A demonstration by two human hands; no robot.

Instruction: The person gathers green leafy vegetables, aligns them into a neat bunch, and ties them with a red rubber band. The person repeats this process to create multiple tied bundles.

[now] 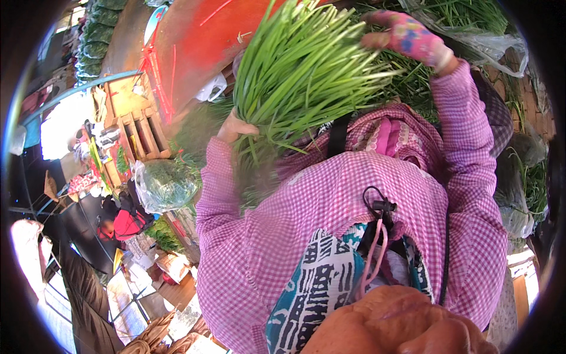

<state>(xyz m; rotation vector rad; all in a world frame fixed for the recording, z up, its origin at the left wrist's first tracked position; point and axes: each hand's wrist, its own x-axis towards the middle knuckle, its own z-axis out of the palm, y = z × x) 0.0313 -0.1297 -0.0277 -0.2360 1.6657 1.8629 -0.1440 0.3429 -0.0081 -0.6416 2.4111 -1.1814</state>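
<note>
Head view, looking down: left hand [234, 128] wrapped tight around the base of a bunch of green chives [300, 71], blades fanning up and right. Right hand [407, 36], in a pink patterned glove, rests half-curled on the tips. Beyond lie more greens [466, 15], a red tarp [200, 35], and a bagged bundle [165, 184] at left.

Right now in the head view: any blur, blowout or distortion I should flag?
Head view: strong fisheye, black vignette at the corners, edges curve near the rim. The lower end of the bunch of green chives below the left hand is smeared with blur; the tips are sharp. The right hand in a patterned glove is sharp. White patches at far left are blown out; the orange surface is brightly lit.
</note>
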